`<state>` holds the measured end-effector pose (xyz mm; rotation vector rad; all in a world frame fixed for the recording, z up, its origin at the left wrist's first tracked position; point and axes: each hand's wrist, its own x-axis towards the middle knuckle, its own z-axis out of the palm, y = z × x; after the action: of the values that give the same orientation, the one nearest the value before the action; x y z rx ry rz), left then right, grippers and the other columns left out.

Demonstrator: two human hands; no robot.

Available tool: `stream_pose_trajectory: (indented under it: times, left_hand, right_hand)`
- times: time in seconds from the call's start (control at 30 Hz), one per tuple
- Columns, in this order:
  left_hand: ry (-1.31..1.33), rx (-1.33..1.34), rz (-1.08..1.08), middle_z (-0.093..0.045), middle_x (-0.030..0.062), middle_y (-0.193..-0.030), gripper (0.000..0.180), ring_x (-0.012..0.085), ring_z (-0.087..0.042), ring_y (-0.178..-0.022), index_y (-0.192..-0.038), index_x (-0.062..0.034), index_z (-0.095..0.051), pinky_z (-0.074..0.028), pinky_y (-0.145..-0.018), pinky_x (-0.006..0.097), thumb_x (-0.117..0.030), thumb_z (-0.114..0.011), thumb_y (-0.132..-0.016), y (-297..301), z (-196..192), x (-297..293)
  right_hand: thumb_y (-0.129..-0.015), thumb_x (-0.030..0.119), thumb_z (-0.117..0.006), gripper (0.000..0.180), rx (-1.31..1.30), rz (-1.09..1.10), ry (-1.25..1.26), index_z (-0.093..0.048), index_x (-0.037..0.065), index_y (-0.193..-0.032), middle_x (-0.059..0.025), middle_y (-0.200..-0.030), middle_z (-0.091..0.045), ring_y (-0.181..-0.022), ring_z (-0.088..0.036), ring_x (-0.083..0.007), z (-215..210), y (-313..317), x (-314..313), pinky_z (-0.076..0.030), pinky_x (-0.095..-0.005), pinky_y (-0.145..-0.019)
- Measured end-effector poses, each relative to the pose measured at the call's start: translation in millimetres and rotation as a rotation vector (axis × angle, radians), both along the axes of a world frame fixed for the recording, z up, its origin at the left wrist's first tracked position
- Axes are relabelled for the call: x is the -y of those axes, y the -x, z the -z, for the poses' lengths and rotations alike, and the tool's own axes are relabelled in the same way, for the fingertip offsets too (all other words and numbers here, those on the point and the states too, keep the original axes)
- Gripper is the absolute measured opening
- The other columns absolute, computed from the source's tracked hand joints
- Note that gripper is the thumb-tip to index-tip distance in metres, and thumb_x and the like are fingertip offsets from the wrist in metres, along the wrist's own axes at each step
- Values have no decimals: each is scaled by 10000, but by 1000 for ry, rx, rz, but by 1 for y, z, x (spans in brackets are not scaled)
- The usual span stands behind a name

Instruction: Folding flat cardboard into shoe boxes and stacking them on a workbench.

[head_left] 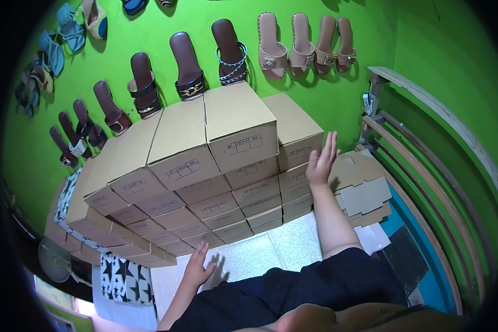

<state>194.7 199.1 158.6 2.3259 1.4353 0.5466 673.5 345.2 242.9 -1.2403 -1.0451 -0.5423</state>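
Stacked brown cardboard boxes [241,117] fill the middle, piled in several columns against the wall. My right hand [322,160] is raised at the front right corner of the right column's top box [293,122]. Its fingers are stretched out and it holds nothing; whether it touches the box I cannot tell. Lower and to the left, my left hand [198,266] hovers in front of the bottom boxes [203,239], fingers straight and thumb apart, with nothing in it. Below the stack lies a shiny white sheet [271,248].
Sandals [188,63] hang in rows on the green wall behind the boxes. Flattened cardboard pieces [362,193] lie right of my right arm, beside a wooden rack [426,193] along the right wall. Star-patterned material [126,278] and a fan [54,260] are at the lower left.
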Motion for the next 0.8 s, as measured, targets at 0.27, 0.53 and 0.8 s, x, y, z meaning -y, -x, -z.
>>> stream_pose_trajectory:
  times: [0.27,0.53,0.8]
  left_hand:
    - [-24,-48,0,-370,215,-1531,781,382,-412,-1380,-1491,-62,-378,-373,-1118,400,-233,-739,-821,4,-4,16]
    - [-43,-22,-41,-397,238,-1504,778,395,-421,-1367,-1484,-44,-382,-365,-1127,413,-253,-729,-819,22,-2,41]
    - [-71,12,-80,-353,226,-1539,813,403,-346,-1418,-1506,-68,-350,-330,-1149,424,-252,-751,-823,36,-5,50]
  right_hand:
    - [-904,652,-466,743,654,78,62,-253,357,-1552,-82,-1663,-47,-1522,7,-371,63,48,-13,58,-773,-1080]
    - [-871,575,-587,724,680,-83,24,-347,362,-1520,-66,-1666,-34,-1524,55,-357,60,96,-2,70,-771,-1075]
    - [-861,545,-627,639,768,-58,131,-441,409,-1457,-40,-1652,-95,-1519,48,-359,58,156,-2,67,-791,-1057]
